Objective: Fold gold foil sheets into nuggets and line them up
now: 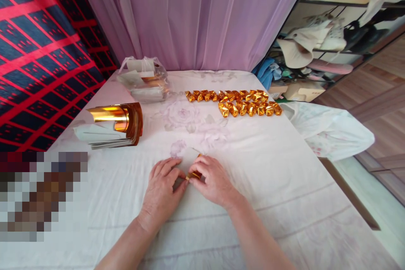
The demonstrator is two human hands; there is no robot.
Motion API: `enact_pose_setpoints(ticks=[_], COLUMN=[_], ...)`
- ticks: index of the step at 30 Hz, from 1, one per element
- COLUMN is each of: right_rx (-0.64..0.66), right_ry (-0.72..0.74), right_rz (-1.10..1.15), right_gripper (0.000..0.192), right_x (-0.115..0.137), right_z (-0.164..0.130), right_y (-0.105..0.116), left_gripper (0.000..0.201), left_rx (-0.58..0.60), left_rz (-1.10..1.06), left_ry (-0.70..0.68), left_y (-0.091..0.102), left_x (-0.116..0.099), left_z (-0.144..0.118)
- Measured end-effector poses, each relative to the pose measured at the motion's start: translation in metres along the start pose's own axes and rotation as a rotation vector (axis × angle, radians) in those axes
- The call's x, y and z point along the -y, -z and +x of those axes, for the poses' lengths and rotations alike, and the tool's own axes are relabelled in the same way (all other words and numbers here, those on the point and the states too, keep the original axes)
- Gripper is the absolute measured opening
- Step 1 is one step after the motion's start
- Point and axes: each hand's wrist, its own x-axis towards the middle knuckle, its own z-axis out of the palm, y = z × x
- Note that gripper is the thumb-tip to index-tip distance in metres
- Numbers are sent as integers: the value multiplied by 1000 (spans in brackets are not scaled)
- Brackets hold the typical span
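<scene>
Both hands meet at the front middle of the cloth-covered table. Between their fingertips is a small piece of gold foil paper (195,174), partly hidden by the fingers. My right hand (213,179) is closed, with thumb and fingers pinching the foil. My left hand (164,183) is closed too, its thumb and forefinger meeting at the foil's left end. A pale sheet (189,157) shows just beyond the fingers. Farther back lie two rows of folded gold foil pieces (243,109). Left of the hands stands an amber holder (136,124) with gold and white paper sheets (101,131).
A clear plastic bag (144,82) of papers lies at the back left. A purple curtain (196,17) hangs behind the table (268,228). Shelves with a white cap (297,48) and boxes (303,91) are at right, near a white cloth bundle (338,128). Blurred blocks cover the lower left.
</scene>
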Motion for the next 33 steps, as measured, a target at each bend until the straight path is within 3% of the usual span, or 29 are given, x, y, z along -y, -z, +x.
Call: enact_pose_setpoints(ticks=[17,33], right_rx=[41,110], right_ry=[-62,55], right_rz=[-18,67], right_gripper=[11,21], right_x=[4,-11], right_z=[1,-1], right_y=[-2,6], left_gripper=[10,13], left_rx=[74,105], left_rz=[-14,-29], left_ry=[12,21], left_y=[3,5], left_x=[8,7], left_z=[0,2])
